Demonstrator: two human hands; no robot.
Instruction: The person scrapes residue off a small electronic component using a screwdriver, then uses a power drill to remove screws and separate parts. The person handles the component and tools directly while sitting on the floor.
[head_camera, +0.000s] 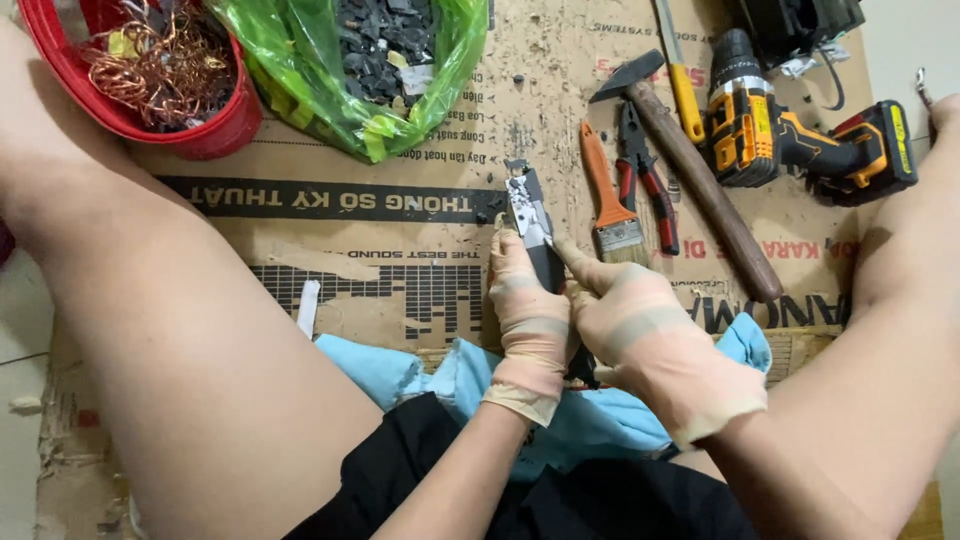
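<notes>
At the centre, between two bare knees: left hand (530, 325) in a thin pale glove, clenched around the lower part of a dark, narrow metal strip (531, 222), holding it upright over the cardboard sheet (400, 280). Right hand (650, 345), gloved the same way, closed beside it, touching the left, with forefinger stretched out and its tip pressed against the strip just above the left hand's fingers. Upper end of the strip chipped and pale, poking out above both hands.

Right beneath the hands, a crumpled light-blue cloth (420, 370), spread over the lap.

Just to the right of the strip, lying flat on the cardboard: a paintbrush (612, 205) with an orange handle, then red-handled pliers (645, 180), then a hammer (695, 175) with a long wooden handle, set slantwise. Farther right, a yellow-and-black cordless drill (800, 140) on its side.

Beyond the grip and to the left, a green plastic bag (340, 90), open, full of small dark scraps. Farther left still, a red basket (200, 125) holding tangled copper wire (160, 60). Left of the hands, a small white scrap (308, 305) on the cardboard.
</notes>
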